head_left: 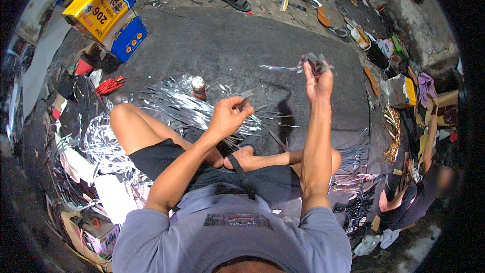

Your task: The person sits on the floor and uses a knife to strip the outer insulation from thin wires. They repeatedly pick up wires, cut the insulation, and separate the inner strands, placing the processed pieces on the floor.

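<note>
My left hand [226,118] is closed in a pinch on a small, thin dark piece [244,103], above a pile of loose silver strips [177,105]. Farther out to the right, my right hand [319,85] is raised, palm up, its fingers curled around a dark crumpled piece [315,62]. From that hand a shiny silver strip [279,67] sticks out to the left. What the dark crumpled piece is made of cannot be made out. A small jar [199,87] with a whitish top stands at the pile's far side.
Far left stands a yellow and blue box [98,7], with a red bundle of strips [110,85] nearer. More silver strips [108,141] lie beside my left knee. A black sandal [233,0] lies at the back. Another person's foot [389,203] shows at the right.
</note>
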`<act>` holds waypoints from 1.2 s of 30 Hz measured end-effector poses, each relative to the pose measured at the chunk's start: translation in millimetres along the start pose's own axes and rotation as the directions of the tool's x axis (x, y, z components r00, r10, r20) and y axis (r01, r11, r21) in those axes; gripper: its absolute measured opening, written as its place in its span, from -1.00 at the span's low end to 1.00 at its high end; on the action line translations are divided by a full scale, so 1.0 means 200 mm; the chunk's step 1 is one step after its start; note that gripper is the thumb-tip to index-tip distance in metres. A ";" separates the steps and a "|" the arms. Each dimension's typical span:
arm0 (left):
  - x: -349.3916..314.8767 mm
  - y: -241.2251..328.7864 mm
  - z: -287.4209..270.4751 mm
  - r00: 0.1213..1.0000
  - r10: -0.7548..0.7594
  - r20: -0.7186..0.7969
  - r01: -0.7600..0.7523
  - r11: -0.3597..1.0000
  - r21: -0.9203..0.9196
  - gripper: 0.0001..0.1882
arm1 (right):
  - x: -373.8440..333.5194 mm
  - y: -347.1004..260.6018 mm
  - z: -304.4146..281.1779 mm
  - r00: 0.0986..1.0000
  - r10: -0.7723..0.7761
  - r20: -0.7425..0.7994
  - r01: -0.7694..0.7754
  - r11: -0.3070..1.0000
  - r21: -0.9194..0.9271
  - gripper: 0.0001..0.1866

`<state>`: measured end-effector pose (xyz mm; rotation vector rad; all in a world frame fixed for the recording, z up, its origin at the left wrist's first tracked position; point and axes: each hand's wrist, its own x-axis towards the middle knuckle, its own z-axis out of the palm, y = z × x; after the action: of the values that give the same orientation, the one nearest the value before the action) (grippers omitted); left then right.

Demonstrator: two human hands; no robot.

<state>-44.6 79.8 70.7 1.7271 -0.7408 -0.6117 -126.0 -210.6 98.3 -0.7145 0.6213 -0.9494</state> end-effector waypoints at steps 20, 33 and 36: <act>-0.08 0.17 -0.26 0.938 -0.245 -0.246 0.018 0.741 -0.672 -0.82 | -0.79 0.26 0.35 0.837 0.094 0.539 0.388 0.592 -0.707 -0.74; -0.17 0.13 -0.19 0.935 -0.270 -0.231 -0.028 0.593 -0.805 -0.85 | -0.97 0.24 0.45 0.633 -0.078 0.770 0.741 0.351 -0.573 -0.86; -0.19 0.14 -0.19 0.932 -0.328 -0.154 -0.019 0.381 -0.925 -0.86 | -0.99 0.25 0.47 0.655 -0.129 0.745 0.725 0.386 -0.570 -0.88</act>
<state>-47.7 125.3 109.1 0.7605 0.0894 -0.6667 -119.1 8.3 148.4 -2.1318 0.2489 -0.7925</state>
